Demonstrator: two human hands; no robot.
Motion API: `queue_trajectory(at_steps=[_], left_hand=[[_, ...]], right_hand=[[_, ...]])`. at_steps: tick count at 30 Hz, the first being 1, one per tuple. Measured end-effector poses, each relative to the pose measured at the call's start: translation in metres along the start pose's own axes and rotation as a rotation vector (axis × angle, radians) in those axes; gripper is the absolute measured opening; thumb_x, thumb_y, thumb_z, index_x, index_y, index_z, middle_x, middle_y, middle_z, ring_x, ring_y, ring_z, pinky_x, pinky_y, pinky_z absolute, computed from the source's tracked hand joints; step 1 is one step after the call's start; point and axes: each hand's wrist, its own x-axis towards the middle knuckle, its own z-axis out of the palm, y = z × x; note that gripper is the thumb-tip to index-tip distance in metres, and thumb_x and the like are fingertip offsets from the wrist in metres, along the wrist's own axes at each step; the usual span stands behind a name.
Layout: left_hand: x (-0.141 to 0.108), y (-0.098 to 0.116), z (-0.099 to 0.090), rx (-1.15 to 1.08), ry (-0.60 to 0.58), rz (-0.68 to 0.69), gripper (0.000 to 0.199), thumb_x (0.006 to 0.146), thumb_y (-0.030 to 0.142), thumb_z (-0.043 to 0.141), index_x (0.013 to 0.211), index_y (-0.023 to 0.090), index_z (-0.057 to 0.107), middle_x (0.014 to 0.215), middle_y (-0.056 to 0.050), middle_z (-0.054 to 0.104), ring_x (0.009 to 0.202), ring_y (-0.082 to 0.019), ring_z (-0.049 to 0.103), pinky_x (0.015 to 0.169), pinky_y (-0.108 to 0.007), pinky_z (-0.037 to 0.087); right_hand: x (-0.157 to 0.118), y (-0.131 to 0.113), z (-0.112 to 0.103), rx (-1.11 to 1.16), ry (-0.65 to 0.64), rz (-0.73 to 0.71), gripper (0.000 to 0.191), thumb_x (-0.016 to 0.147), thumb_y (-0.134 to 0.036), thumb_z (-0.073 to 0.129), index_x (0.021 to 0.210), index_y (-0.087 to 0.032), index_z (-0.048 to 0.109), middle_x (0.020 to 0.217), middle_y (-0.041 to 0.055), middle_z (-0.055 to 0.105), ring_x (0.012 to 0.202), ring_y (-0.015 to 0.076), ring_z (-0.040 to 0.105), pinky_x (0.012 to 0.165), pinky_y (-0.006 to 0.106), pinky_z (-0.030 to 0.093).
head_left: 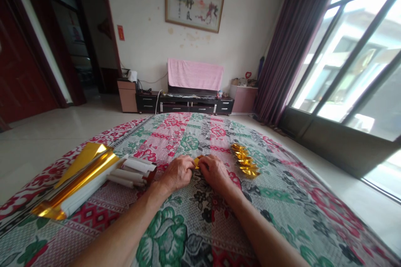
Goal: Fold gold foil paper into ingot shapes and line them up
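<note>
Two hands, L [181,172] + R [215,171], pinching small gold piece [196,162], prob. foil; gold ingot shapes [246,161] at 2 o'clock.

The left hand [180,171] and the right hand [215,172] are both bare, with rounded knuckles. The left forearm [134,221], toward seven o'clock, and the right forearm [255,225], toward five o'clock, are also bare; each one is smooth in outline and becomes narrower at the wrist.
</note>
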Motion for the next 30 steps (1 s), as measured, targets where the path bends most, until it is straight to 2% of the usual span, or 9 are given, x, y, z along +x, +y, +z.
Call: queue_trajectory(at_steps=[10,18,23,30], left_hand=[[0.002,0.002,-0.001,0.0,0.016,-0.012,0.026,0.066,0.004,0.043,0.07,0.017,0.066,0.081,-0.004,0.066,0.081,-0.016,0.058,0.08,-0.029,0.046],[0.002,0.007,-0.001,0.025,0.048,-0.025,0.021,0.067,0.005,0.046,0.068,0.017,0.064,0.076,-0.003,0.064,0.078,-0.015,0.057,0.077,-0.027,0.044],[0.004,0.012,0.001,0.071,0.065,-0.078,0.019,0.076,0.012,0.047,0.064,0.016,0.06,0.071,-0.003,0.061,0.072,-0.014,0.055,0.071,-0.026,0.041],[0.006,0.016,0.003,0.13,0.071,-0.143,0.014,0.076,0.012,0.05,0.064,0.016,0.056,0.07,-0.003,0.058,0.071,-0.014,0.052,0.068,-0.025,0.039]], right_hand=[[0.001,-0.006,-0.002,-0.05,-0.003,0.048,0.018,0.082,-0.018,0.047,0.077,-0.018,0.064,0.073,0.0028,0.058,0.069,0.0126,0.051,0.066,0.021,0.034],[0.0,-0.003,-0.001,0.007,0.0,0.08,0.017,0.08,-0.018,0.049,0.079,-0.019,0.065,0.076,0.0026,0.06,0.072,0.0127,0.053,0.068,0.02,0.035],[0.002,-0.003,-0.001,0.02,0.009,0.077,0.016,0.079,-0.017,0.049,0.077,-0.019,0.065,0.074,0.0029,0.061,0.071,0.0127,0.053,0.068,0.02,0.036],[0.001,-0.005,-0.001,0.02,0.005,0.09,0.015,0.078,-0.017,0.051,0.076,-0.018,0.065,0.074,0.0032,0.061,0.071,0.0129,0.053,0.067,0.02,0.036]])
